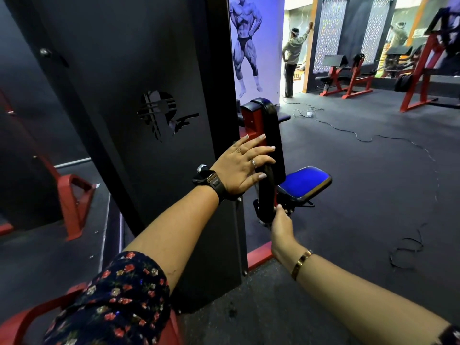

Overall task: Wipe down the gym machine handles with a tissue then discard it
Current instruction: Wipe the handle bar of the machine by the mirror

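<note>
**Head view: both hands at the handle, tissue not seen**

The left hand (242,165) lay open, its fingers straight and spread over the top of the black handle (266,192). The handle stood upright just beside the machine's black panel (149,95). The right hand (282,226) was at the handle's lower end with the thumb touching it. Its fingers were hidden, so its grip could not be told. No tissue showed; it was possibly inside the right hand.

Judged: wiping was at most in progress, with any other handles and discarding left. No bin was seen.

The back pad (272,130) and blue seat (305,181) crowded the handle from behind. A loose cable (348,130) lay on the floor. Red benches (348,78) and a person (293,58) were well apart.
</note>
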Demonstrator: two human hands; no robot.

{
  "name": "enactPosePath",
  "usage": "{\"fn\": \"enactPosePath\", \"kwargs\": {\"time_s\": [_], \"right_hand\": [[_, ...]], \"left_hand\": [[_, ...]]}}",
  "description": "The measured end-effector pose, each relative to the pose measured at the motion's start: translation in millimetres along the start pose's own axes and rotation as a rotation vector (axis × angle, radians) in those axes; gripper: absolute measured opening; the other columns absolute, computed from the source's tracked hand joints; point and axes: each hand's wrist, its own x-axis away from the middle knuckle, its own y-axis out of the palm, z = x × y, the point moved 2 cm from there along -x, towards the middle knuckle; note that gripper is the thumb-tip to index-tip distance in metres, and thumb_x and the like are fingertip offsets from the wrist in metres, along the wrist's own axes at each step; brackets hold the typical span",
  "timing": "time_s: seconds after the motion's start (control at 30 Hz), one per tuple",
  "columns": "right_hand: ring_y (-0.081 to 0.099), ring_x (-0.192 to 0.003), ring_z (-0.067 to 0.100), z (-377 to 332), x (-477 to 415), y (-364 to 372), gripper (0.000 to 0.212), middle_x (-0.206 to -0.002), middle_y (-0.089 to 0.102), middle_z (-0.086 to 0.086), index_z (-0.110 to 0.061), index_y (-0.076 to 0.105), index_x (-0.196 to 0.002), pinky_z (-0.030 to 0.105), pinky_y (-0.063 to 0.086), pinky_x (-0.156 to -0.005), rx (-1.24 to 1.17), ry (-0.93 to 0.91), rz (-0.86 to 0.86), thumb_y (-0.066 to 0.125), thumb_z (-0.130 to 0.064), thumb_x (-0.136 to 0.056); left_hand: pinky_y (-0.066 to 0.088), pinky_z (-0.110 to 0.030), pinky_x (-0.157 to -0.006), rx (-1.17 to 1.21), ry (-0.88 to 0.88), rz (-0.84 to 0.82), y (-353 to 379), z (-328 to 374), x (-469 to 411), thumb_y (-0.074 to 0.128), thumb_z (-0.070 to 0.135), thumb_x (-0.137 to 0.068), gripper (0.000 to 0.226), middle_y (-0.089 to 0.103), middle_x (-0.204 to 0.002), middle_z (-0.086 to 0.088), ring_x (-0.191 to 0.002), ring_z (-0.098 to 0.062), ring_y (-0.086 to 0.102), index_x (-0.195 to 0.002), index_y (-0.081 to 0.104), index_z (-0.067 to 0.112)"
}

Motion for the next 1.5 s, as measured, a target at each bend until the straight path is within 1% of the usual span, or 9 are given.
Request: {"fn": "enactPosePath", "kwargs": {"time_s": [0.17, 0.4, 0.53, 0.6, 0.77, 0.9, 1.07, 1.27, 1.5], "right_hand": [[0.06, -0.06, 0.018, -10.9, -2.4, 3.8, 0.047, -0.072, 0.061, 0.007, -0.006, 0.064, -0.091, 0.032, 0.052, -0.057, -0.294, 0.23, -0.134, 0.037, -0.044, -0.1], [0.065, -0.073, 0.016, -14.7, -7.8, -1.7, 0.037, -0.084, 0.065, 0.006, -0.01, 0.059, -0.115, 0.033, 0.055, -0.055, -0.165, 0.297, -0.229, 0.043, -0.04, -0.1], [0.055, -0.042, 0.012, -26.7, -6.9, 1.1, 0.032, -0.069, 0.058, 0.008, -0.007, 0.058, -0.084, 0.02, 0.043, -0.037, -0.17, 0.29, -0.284, 0.041, -0.029, -0.1], [0.057, -0.046, 0.012, -27.3, -2.7, 4.8, 0.03, -0.062, 0.057, 0.003, -0.013, 0.055, -0.074, 0.023, 0.049, -0.047, -0.196, 0.338, -0.376, 0.046, -0.031, -0.096], [0.07, -0.058, 0.023, -34.5, 1.6, -11.4, 0.048, -0.071, 0.071, 0.015, 0.002, 0.061, -0.096, 0.032, 0.056, -0.044, -0.05, 0.473, -0.343, 0.045, -0.043, -0.099], [0.07, -0.09, 0.03, -48.1, 4.6, -22.9, 0.035, -0.102, 0.069, 0.023, 0.006, 0.053, -0.116, 0.032, 0.056, -0.044, 0.028, 0.446, -0.343, 0.036, -0.022, -0.104], [0.069, -0.06, 0.029, -53.7, 14.2, -29.1, 0.028, -0.086, 0.065, 0.026, 0.018, 0.045, -0.118, 0.031, 0.056, -0.045, -0.068, 0.417, -0.307, 0.031, 0.003, -0.099], [0.065, -0.052, 0.015, -128.6, 46.7, -29.4, 0.03, -0.075, 0.063, 0.018, 0.018, 0.052, -0.12, 0.021, 0.056, -0.053, -0.06, -0.027, -0.255, 0.042, 0.013, -0.092], [0.057, -0.119, 0.019, -153.8, 67.4, 10.6, 0.055, -0.134, 0.058, 0.005, -0.019, 0.048, -0.14, 0.025, 0.041, -0.103, 0.691, -0.975, -0.023, 0.048, 0.004, -0.091]], "left_hand": [[0.02, -0.048, -0.116, -0.003, -0.013, -0.01, 0.5, 0.4, 0.2, 0.018, 0.052, -0.1, 0.062, 0.052, -0.142, -0.006, -0.14, -0.03, 0.035, -0.127, 0.062, 0.017], [0.022, -0.048, -0.115, 0.001, 0.023, -0.014, -1.8, -1.4, 0.0, 0.013, 0.054, -0.101, 0.066, 0.054, -0.14, -0.008, -0.138, -0.032, 0.036, -0.127, 0.061, 0.016], [0.019, -0.047, -0.116, -0.009, 0.03, -0.024, -1.5, -2.2, -0.3, 0.015, 0.053, -0.101, 0.064, 0.053, -0.14, -0.008, -0.139, -0.031, 0.033, -0.128, 0.059, 0.016], [0.014, -0.043, -0.118, -0.01, 0.028, -0.039, -0.7, -2.9, 1.0, 0.016, 0.053, -0.101, 0.063, 0.052, -0.141, -0.007, -0.14, -0.029, 0.031, -0.129, 0.059, 0.017], [0.006, -0.037, -0.12, -0.031, 0.071, -0.056, -4.5, -6.7, -0.8, 0.024, 0.052, -0.099, 0.058, 0.046, -0.147, -0.008, -0.142, -0.028, 0.027, -0.137, 0.051, 0.017], [0.002, -0.036, -0.121, -0.086, 0.1, -0.043, -6.1, -11.1, 0.0, 0.043, 0.053, -0.087, 0.073, 0.035, -0.153, -0.012, -0.144, -0.028, 0.019, -0.148, 0.027, 0.015], [-0.001, -0.037, -0.119, -0.25, 0.167, -0.051, -10.3, -17.5, -1.0, 0.044, 0.053, -0.075, 0.088, 0.032, -0.154, -0.014, -0.143, -0.026, 0.019, -0.15, 0.019, 0.013], [0.001, -0.041, -0.12, -0.36, 0.1, 0.012, 0.2, -30.2, 7.9, 0.059, 0.038, -0.075, 0.1, 0.021, -0.158, -0.007, -0.148, -0.019, 0.001, -0.155, 0.001, 0.023], [-0.008, -0.036, -0.119, -0.522, -0.164, 0.206, 2.9, -35.3, 9.6, 0.042, 0.032, -0.084, 0.091, -0.027, -0.158, 0.002, -0.146, -0.015, -0.022, -0.152, -0.017, 0.019]]}}
